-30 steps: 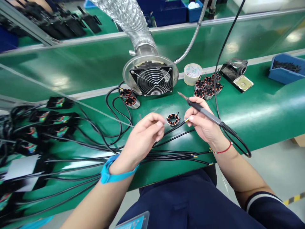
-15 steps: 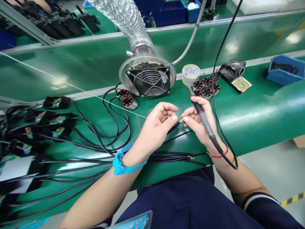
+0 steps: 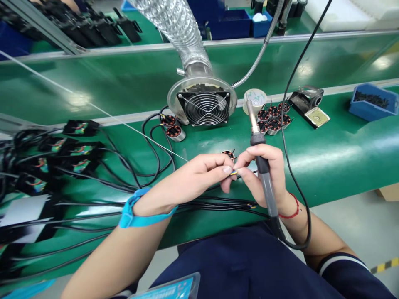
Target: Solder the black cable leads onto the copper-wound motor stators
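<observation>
My left hand (image 3: 199,174), wearing a blue wrist strap (image 3: 134,211), pinches the end of a black cable with yellow and blue wires (image 3: 233,172) between thumb and forefinger. My right hand (image 3: 277,168) grips a soldering iron (image 3: 265,182), its metal tip pointing up and away from me. The thumb and forefinger of that same hand touch the coloured wire ends, meeting the left fingertips. Just beyond the fingers stands a round motor part with copper windings (image 3: 228,154), partly hidden by my left hand. A thin pale strand (image 3: 137,129) runs from upper left to behind the left hand.
A fume extractor fan (image 3: 207,109) hangs ahead. Several motor parts (image 3: 273,124) stand by a tape roll (image 3: 256,99), with an iron stand (image 3: 307,101) and blue bin (image 3: 372,101) at right. Black cables (image 3: 212,204) and housings (image 3: 82,151) cover the left. The iron's cord (image 3: 285,91) loops at right.
Both hands have come lower and closer together, fingertips now meeting at the wires. The iron has tilted more upright. A motor part beyond the left hand has come into view.
</observation>
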A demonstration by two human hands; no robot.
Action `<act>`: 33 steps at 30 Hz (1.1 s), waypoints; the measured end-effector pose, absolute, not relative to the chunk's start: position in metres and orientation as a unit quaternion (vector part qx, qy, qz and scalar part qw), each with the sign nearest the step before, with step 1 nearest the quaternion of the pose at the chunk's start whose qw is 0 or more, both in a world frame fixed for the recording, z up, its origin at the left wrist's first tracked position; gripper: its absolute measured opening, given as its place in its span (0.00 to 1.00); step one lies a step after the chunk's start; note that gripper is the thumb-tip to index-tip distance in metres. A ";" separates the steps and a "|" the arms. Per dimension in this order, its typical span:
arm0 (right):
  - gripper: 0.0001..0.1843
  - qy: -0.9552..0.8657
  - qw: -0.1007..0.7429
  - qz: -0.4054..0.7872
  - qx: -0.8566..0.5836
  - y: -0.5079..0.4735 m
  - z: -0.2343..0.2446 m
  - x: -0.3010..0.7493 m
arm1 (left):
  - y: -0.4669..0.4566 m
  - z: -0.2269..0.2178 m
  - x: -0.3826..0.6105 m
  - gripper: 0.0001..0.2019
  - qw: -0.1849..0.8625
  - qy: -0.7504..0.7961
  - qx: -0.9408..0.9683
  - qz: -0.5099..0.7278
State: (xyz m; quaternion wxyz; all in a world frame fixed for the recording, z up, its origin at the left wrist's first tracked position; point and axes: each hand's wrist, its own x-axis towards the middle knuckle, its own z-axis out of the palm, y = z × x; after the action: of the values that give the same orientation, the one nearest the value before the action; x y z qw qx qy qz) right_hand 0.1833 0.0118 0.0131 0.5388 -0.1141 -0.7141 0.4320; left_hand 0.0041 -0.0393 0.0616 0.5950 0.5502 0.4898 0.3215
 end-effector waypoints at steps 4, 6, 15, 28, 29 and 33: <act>0.23 -0.706 0.543 0.428 -0.155 -0.003 0.005 0.173 | -0.046 0.059 -0.002 0.10 0.567 0.547 0.509 0.349; 0.22 -0.690 0.541 0.445 -0.186 -0.008 -0.005 0.166 | -0.047 0.054 -0.003 0.09 0.535 0.581 0.505 0.349; 0.19 -0.696 0.501 0.447 -0.253 -0.017 -0.031 0.153 | -0.048 0.030 -0.017 0.11 0.454 0.621 0.555 0.317; 0.17 -0.723 0.433 0.415 -0.343 -0.003 -0.011 0.173 | -0.040 -0.001 -0.022 0.09 0.342 0.677 0.549 0.352; 0.18 -0.731 0.434 0.401 -0.341 -0.004 -0.010 0.177 | -0.039 -0.003 -0.022 0.09 0.334 0.678 0.552 0.351; 0.16 -0.763 0.474 0.311 -0.309 -0.011 -0.015 0.188 | -0.041 -0.009 -0.021 0.09 0.284 0.684 0.578 0.343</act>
State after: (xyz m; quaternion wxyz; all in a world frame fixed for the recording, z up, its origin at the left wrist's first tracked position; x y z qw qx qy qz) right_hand 0.1877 -0.0112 -0.0145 0.4741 -0.3094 -0.7634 0.3110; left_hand -0.0206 -0.0410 -0.0093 0.2841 0.5776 0.6842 0.3428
